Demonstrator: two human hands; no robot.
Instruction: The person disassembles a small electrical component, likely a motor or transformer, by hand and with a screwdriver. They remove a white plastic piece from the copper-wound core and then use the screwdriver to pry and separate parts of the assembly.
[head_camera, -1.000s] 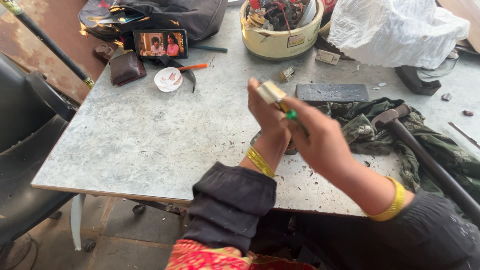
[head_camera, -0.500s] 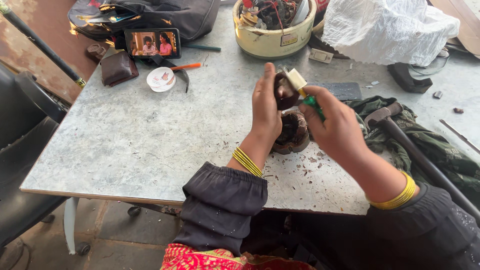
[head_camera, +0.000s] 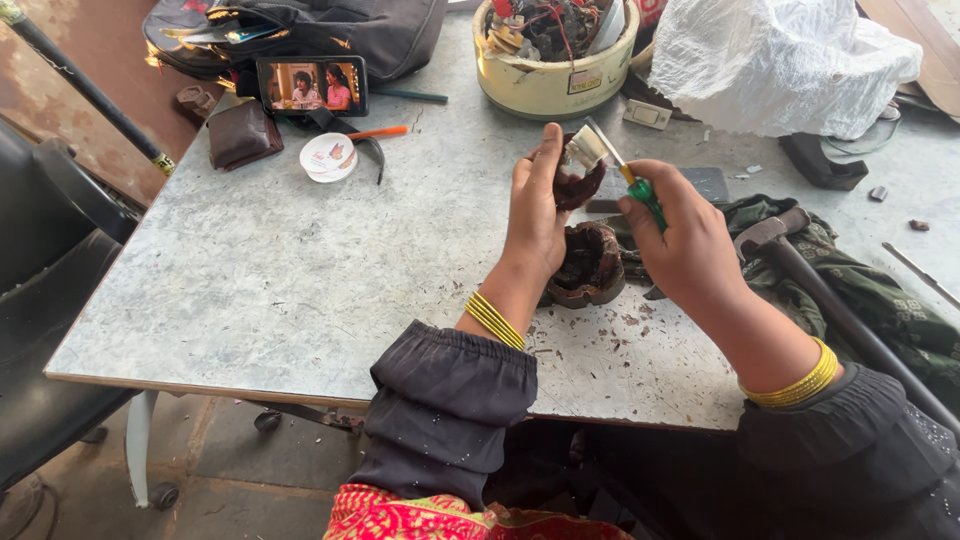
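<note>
Both hands have come a little lower and nearer to the middle of the bench since half a second ago, and the screwdriver tip now reaches the small part from the right. The left hand (head_camera: 535, 205) is closed around a small dark part with a pale block on top (head_camera: 578, 165), fingers upright, holding it above the bench (head_camera: 250, 290). The right hand (head_camera: 685, 235) is clamped on a green-handled screwdriver (head_camera: 628, 172) – its metal blade points up and left, and seems to touch the pale block, though I cannot tell exactly.

Just below the hands, a dark rusty round housing (head_camera: 588, 265) lies on the bench, near the front edge, with brown crumbs around it.

At the far edge stands a cream bucket of scrap parts (head_camera: 555, 75). Near the far left corner a phone (head_camera: 312, 85) leans against a black bag (head_camera: 340, 30), with a brown wallet (head_camera: 240, 133) and a small white lid (head_camera: 327, 156) beside it. A hammer (head_camera: 790, 250) rests on green cloth (head_camera: 870, 290) at the right edge – a white plastic bag (head_camera: 780, 65) lies behind.
</note>
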